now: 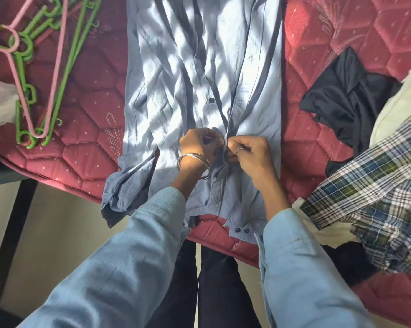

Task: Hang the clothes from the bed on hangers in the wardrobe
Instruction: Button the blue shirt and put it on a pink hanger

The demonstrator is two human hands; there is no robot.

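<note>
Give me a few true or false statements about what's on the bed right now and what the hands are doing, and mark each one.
1. Both hands, left hand and right hand, pinch the front of the blue shirt. True.
2. The shirt already hangs on a hanger. False: it lies flat on the red mattress.
3. The hangers lie left of the shirt. True.
4. All the hangers are pink. False: one is pink, the others green.
5. A checked garment lies right of the shirt. True.
</note>
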